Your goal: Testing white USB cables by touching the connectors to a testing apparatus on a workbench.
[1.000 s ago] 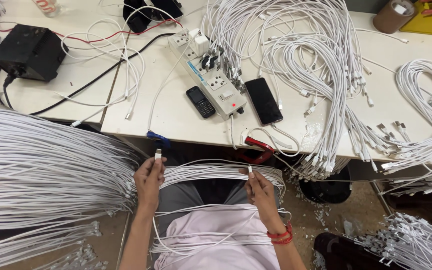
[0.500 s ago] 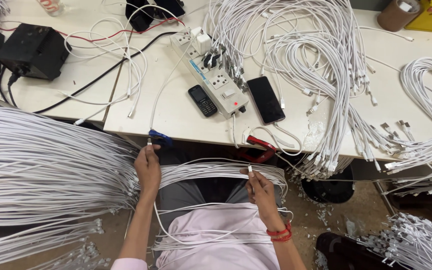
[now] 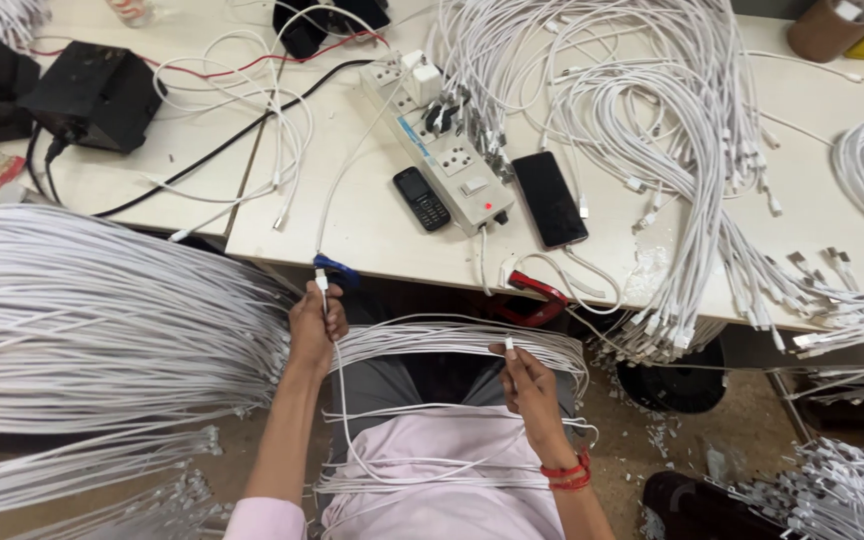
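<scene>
Head view: thin white cable (image 3: 337, 400), looped.

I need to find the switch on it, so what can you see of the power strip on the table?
The power strip is a long white plastic block lying flat and diagonally on the table. It has several sockets along its top, a row of dark plugs, a white adapter at the far end, and a switch with a small red light at the near end. A keypad phone lies beside it.
</scene>
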